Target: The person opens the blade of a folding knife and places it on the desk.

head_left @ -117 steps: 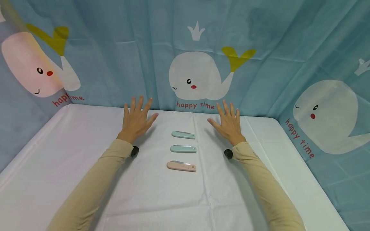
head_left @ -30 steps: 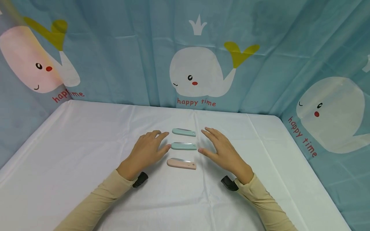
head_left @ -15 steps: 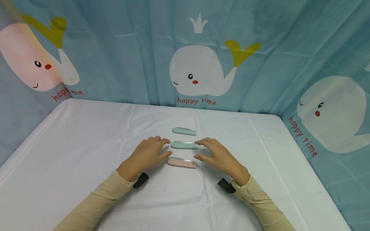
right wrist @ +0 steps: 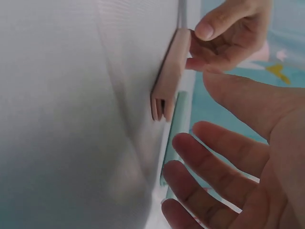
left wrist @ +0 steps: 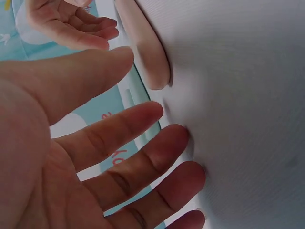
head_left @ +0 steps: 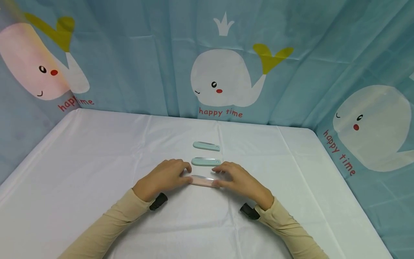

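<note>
A pink folding knife (head_left: 202,181), its blade folded into the handle, lies crosswise on the table nearest me. My left hand (head_left: 164,177) is at its left end, thumb and fingers loosely bent and spread apart. At the other end is my right hand (head_left: 240,180), held much the same way. Both thumbs overlap the knife's ends in the head view. In the right wrist view a gap shows between the right thumb (right wrist: 228,90) and the pink handle; left contact I cannot tell. Just beyond lies a mint-green folding knife (head_left: 204,162), and past it another mint-green folding knife (head_left: 205,146).
A white cloth (head_left: 110,151) with creases covers the table. Behind and beside it hang blue curtains (head_left: 136,72) printed with whales. A black wrist camera (head_left: 158,201) sits under the left wrist and another black camera (head_left: 250,211) under the right.
Both hands have come back from the table's far edge and drawn inward, passing the green knives, to the ends of the pink knife. The knives keep their places on the cloth.
</note>
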Tool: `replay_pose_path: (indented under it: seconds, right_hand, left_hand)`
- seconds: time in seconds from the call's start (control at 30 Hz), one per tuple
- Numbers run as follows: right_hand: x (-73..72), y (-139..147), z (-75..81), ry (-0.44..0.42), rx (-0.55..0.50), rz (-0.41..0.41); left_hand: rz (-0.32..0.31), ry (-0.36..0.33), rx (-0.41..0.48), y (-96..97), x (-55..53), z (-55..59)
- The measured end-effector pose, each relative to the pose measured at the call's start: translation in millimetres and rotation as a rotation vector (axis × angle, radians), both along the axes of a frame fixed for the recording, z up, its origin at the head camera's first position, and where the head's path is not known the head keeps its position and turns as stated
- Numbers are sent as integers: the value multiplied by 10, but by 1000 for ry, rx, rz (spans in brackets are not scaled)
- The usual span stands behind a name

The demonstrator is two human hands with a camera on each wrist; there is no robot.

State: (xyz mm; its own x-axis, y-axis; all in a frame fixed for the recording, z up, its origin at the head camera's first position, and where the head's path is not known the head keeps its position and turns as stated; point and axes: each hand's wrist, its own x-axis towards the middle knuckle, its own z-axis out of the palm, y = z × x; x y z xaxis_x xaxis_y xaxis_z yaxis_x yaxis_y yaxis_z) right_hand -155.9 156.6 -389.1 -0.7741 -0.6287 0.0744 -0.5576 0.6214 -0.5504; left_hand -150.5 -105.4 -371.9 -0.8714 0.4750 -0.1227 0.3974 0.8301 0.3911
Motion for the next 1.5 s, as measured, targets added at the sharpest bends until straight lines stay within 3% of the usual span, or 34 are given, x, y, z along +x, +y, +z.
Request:
replay_pose_path:
  seconds: [0.23,0.6,0.97,1.27,1.5]
  right_hand:
    - [-8,-15,-35,40,27,57]
    - [12,-39,-16,-34,2,72]
    - [31,-53,-25,-72,-26,55]
    - [27,-40,17,-61,-56,22]
    - [5,-4,43,-42,-132,6]
  left_hand:
    - [-24,-4,31,20,-21,-19]
    - [-24,-83,141,20,-29,-37]
    - [-74,-79,150,-11,-29,-61]
    - [-116,-199,329,-29,-86,-68]
    - [-41,-215,480,-21,-93,-29]
